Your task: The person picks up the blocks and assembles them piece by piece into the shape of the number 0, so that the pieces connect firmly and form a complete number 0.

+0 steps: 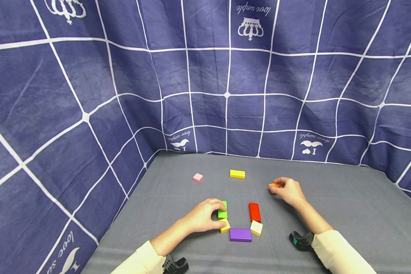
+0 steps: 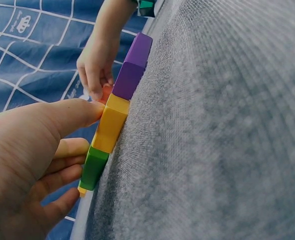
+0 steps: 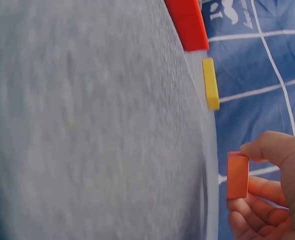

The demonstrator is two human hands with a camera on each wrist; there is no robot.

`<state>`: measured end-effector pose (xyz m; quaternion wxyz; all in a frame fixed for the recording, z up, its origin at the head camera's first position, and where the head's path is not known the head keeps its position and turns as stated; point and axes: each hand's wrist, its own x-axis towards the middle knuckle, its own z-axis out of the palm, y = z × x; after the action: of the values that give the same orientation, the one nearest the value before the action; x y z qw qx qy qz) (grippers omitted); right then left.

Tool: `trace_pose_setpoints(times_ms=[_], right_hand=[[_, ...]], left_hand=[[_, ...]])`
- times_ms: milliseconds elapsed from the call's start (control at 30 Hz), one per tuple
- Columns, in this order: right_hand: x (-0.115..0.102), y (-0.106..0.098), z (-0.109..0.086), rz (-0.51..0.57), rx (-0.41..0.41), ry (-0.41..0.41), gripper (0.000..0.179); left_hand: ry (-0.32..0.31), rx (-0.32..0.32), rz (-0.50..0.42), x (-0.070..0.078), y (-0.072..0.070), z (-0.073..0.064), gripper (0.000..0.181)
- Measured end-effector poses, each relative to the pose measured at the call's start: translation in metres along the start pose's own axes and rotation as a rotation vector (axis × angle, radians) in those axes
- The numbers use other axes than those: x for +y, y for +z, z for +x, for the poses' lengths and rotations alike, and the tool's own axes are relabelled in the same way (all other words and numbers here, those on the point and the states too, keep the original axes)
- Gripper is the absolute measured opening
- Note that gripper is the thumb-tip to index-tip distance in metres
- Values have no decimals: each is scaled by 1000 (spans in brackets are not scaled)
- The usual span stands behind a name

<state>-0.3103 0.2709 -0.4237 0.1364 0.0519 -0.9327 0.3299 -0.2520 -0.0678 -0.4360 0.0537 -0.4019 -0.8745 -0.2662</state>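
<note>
My left hand spans a green block and a yellow block that lie end to end. In the left wrist view its thumb touches the yellow block and its curled fingers reach round the green one. A purple block lies just right of the yellow one. Farther off to the right, my right hand pinches an orange block between thumb and fingers. A red block and a cream block lie end to end between the hands.
Toward the back of the grey tabletop lie a pink block and a bright yellow block. A blue curtain with white lines hangs along the back and left of the table.
</note>
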Motion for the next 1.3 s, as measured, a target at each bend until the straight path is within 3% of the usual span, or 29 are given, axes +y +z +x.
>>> trace_pose_setpoints(times_ms=[500, 1300], right_hand=[[-28, 21, -5, 46, -54, -52, 27], [-56, 41, -14, 57, -138, -102, 22]], left_hand=[[23, 13, 12, 0, 0, 0, 33], [4, -1, 12, 2, -2, 0, 33]])
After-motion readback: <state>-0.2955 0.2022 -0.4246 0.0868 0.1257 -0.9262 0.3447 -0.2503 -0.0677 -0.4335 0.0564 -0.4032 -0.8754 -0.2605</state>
